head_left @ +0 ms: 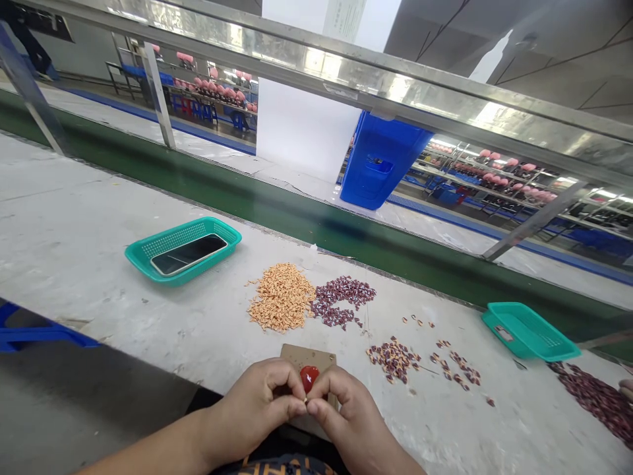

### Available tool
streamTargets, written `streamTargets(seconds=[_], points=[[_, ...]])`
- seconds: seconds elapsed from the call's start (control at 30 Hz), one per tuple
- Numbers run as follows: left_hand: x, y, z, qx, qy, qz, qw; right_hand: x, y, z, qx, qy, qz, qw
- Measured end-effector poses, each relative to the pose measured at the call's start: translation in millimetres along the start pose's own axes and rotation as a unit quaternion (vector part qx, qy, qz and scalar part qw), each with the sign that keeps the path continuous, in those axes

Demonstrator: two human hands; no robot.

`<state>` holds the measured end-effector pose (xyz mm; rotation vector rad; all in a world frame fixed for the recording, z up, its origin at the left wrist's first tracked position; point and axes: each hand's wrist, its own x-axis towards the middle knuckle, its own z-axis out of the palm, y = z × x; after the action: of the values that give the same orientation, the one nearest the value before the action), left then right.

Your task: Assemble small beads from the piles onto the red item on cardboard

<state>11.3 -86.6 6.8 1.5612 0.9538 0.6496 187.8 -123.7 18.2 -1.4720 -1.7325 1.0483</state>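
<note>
My left hand (pixel 264 402) and my right hand (pixel 341 406) meet at the table's near edge, fingertips pinched together. Between them is a tiny pale-and-dark piece (pixel 306 400), mostly covered by the fingers. Just behind lies a brown cardboard piece (pixel 309 355) bearing a glossy red blob (pixel 309 376). A heap of small tan pieces (pixel 281 297) sits beyond the hands, touching a spread of dark purple pieces (pixel 341 297) on its right. Farther right, a cluster of two-coloured tan-and-purple pieces (pixel 393 359) lies beside smaller groups of the same kind (pixel 457 369).
A green basket (pixel 133 254) holding a phone (pixel 188 254) stands at left. Another green basket (pixel 534 326) is at right, near a dark red heap (pixel 596 399) and another person's hand (pixel 627 388). A metal rail (pixel 316 59) and blue bin (pixel 380 158) are beyond.
</note>
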Motion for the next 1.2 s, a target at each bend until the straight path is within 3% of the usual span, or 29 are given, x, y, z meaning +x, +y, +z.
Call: streamTargets(seconds=[0.23, 0.43, 0.53, 0.63, 0.77, 0.97, 1.1, 1.2], points=[[0.6, 3.3, -0.6, 0.072, 0.001, 0.109, 0.991, 0.7, 4.1, 3.3, 0.061, 0.006, 0.033, 0.998], [6.3, 5.7, -1.8, 0.070, -0.015, 0.065, 0.995, 1.2, 5.0, -1.9, 0.008, 0.022, 0.018, 1.000], [8.2, 1.9, -10.8, 0.018, -0.011, 0.058, 0.998, 4.9, 23.8, -27.7, -0.129, 0.067, -0.008, 0.989], [9.4, -4.8, -27.6, 0.010, 0.023, 0.060, 0.998, 10.1, 49.1, -66.0, -0.353, 0.102, 0.029, 0.930], [12.6, -10.0, -51.3, 0.026, 0.091, 0.039, 0.995, 21.5, 66.6, -95.0, -0.415, 0.126, 0.062, 0.899], [18.3, -5.1, -71.4, -0.030, 0.214, 0.024, 0.976, 63.3, 60.8, -72.0, -0.436, 0.066, 0.031, 0.897], [16.6, -7.9, -86.9, -0.025, 0.253, 0.023, 0.967, 83.0, 57.9, -62.8, -0.442, 0.039, 0.019, 0.896], [15.3, -12.1, -100.1, 0.036, 0.259, 0.021, 0.965, 86.5, 57.2, -63.5, -0.440, 0.033, 0.010, 0.898]])
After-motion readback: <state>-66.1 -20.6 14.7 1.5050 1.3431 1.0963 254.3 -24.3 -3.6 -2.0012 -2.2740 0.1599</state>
